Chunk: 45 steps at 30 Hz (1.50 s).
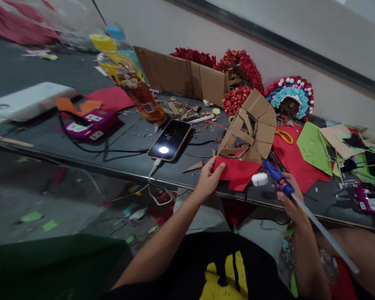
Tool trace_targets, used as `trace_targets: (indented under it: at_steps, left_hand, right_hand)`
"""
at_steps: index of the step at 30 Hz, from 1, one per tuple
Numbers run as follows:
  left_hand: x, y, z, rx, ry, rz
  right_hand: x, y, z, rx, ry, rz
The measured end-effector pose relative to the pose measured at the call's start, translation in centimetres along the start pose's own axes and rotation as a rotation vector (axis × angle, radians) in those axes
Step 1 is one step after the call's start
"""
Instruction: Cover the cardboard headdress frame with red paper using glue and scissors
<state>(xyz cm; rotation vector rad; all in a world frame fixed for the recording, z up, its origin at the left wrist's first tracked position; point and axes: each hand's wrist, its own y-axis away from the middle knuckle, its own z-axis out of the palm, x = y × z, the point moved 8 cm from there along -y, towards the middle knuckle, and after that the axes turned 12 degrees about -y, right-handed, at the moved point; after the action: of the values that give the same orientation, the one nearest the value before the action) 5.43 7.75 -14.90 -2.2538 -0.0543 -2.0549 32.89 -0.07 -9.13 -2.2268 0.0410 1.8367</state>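
My left hand point(208, 178) pinches the left end of a piece of red paper point(239, 168) at the table's front edge. A fan-shaped cardboard piece point(264, 129) with cut strips stands just behind the paper and meets its upper edge. My right hand point(292, 202) is wrapped around a blue hot glue gun point(275, 175). The gun's nozzle points at the paper's right end and the cardboard's lower corner. From its rear a long translucent glue stick point(325, 233) sticks out. Close to the gun lies a small white case point(259, 179).
A phone point(170, 139) on a cable lies left of my left hand, before a tilted-looking bottle point(140, 96). Farther left are a purple power strip point(95, 123) and a white box point(31, 100). Red flower-covered pieces point(239, 62) and cardboard point(181, 77) line the wall. Green paper point(314, 148) lies right.
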Motion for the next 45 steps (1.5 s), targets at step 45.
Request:
trace_targets:
  at_steps: [45]
  left_hand:
    - [4.3,5.7,6.8,-0.495,0.346,-0.436]
  right_hand:
    - [5.7,-4.5,-4.7,0.533,-0.549,0.005]
